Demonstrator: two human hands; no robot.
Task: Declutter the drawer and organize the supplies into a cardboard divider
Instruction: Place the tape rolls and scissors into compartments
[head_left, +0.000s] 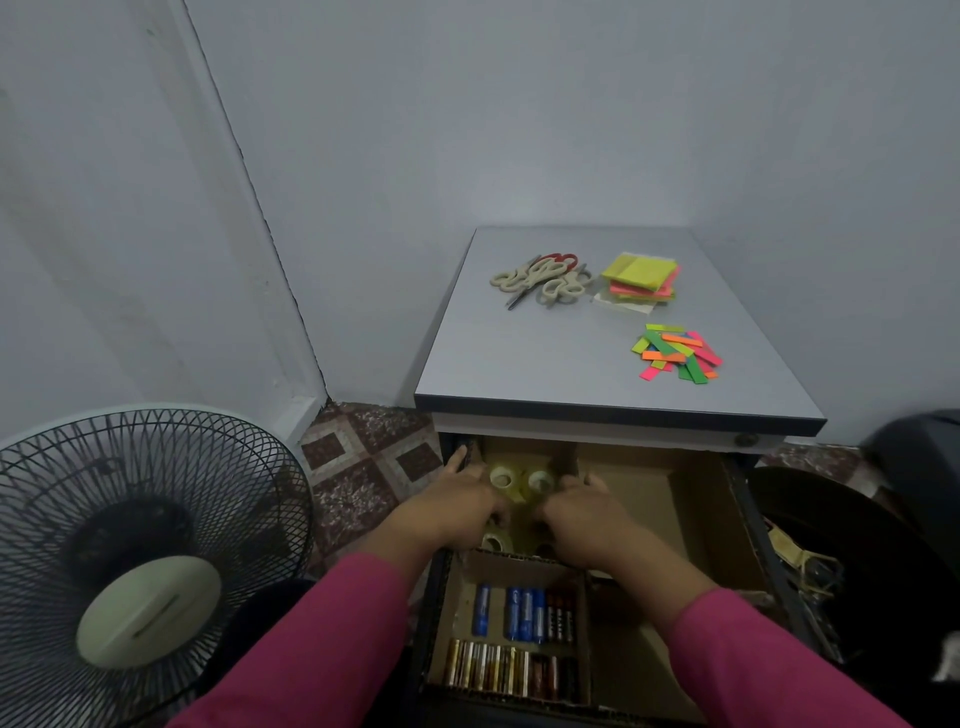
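Observation:
The open drawer (748, 519) holds a cardboard divider (691, 499). Its back left compartment contains several clear tape rolls (540, 480). My left hand (452, 506) and my right hand (587, 512) both reach down into that compartment among the rolls; their fingertips are hidden, so whether they grip a roll is unclear. The front left compartment holds rows of batteries (519, 639), blue, black and gold. The right compartment is bare cardboard.
On the grey cabinet top (519, 364) lie several scissors (540, 278), a stack of sticky notes (641, 278) and loose coloured paper strips (678, 353). A standing fan (140, 561) is at the left, a dark bin (841, 561) at the right.

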